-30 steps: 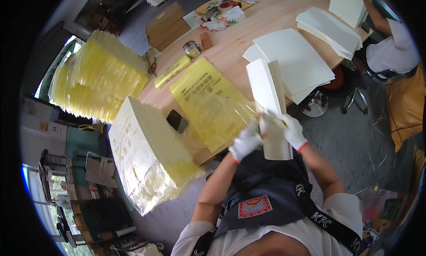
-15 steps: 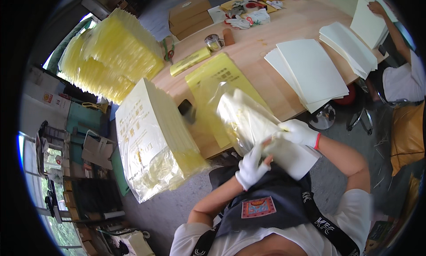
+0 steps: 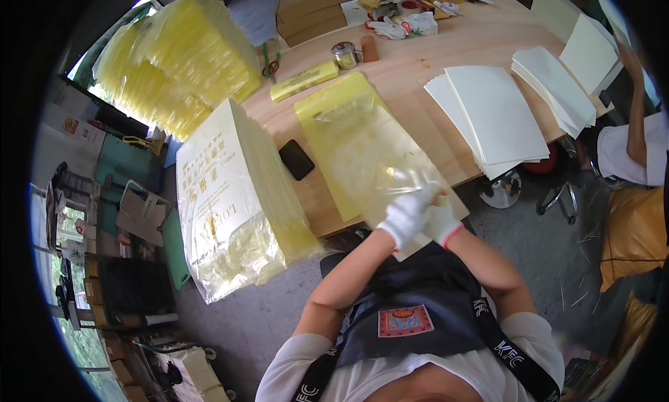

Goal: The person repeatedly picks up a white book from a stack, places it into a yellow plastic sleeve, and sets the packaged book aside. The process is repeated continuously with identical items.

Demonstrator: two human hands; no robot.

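In front of me a clear plastic bag with gold print (image 3: pixel 369 151) lies slanting over the table edge, with a white board (image 3: pixel 449 203) in it. My left hand (image 3: pixel 408 217), in a white glove with bare fingertips, is closed on the bag near its close end; motion blurs its fingers. Crossing close beside it, my right hand (image 3: pixel 440 224), in a white glove with a red cuff, is closed at the same end, its fingers partly hidden by the left. Beneath the bag rests a yellow stack of printed bags (image 3: pixel 334 102).
Left stand a tall stack of bagged white boards (image 3: pixel 230 172) and a yellow bagged pile (image 3: pixel 181 60). A black phone (image 3: pixel 297 160), metal mug (image 3: pixel 345 55) and scissors (image 3: pixel 270 67) lie about. White boards (image 3: pixel 488 116) lie right; another person's arm (image 3: pixel 634 109) is at far right.
The bag with the board has gone from raised and bunched to lying flatter over the yellow stack. My hands have come together at its near end, and the view has shifted slightly.
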